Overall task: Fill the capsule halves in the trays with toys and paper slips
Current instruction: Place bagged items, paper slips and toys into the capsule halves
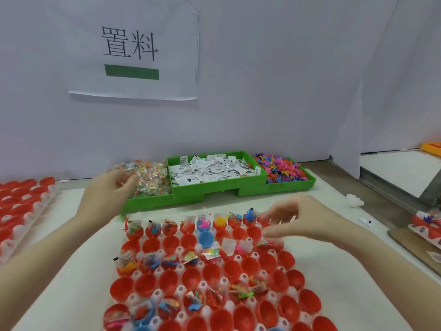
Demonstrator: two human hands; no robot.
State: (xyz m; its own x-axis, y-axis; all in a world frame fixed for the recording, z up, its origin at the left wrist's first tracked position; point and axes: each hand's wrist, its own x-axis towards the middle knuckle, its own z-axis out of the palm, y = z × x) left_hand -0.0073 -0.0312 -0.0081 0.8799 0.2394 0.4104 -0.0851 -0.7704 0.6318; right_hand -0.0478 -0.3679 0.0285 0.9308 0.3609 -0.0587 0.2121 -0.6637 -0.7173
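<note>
- Nearest the camera, the clear tray (158, 295) of red capsule halves (146, 285) runs off the bottom edge, so the front row is chopped. Some cups hold little toys and paper slips, lots are bare, and a couple of halves are blue (205, 238).
- The right hand (294, 219) hovers over the tray's far right corner, fingers loosely curled and blurry. Honestly can't tell if it's pinching anything.
- The left hand (107, 193) reaches into the pile of clear toy packets (148, 177) in the left green bin; fingertips are smeared by motion, so can't tell whether it's got hold of one.
- The middle green bin (214, 186) holds the paper slips (210, 170); the print on them is way too small to read. The right bin has a heap of colourful rubbery figures (279, 168).
- Another tray of red halves (19, 199) is cut off at the left, and more stuff at the right edge.
- The sign (133, 48) on the back wall reads 置料, with a green bar under it.
</note>
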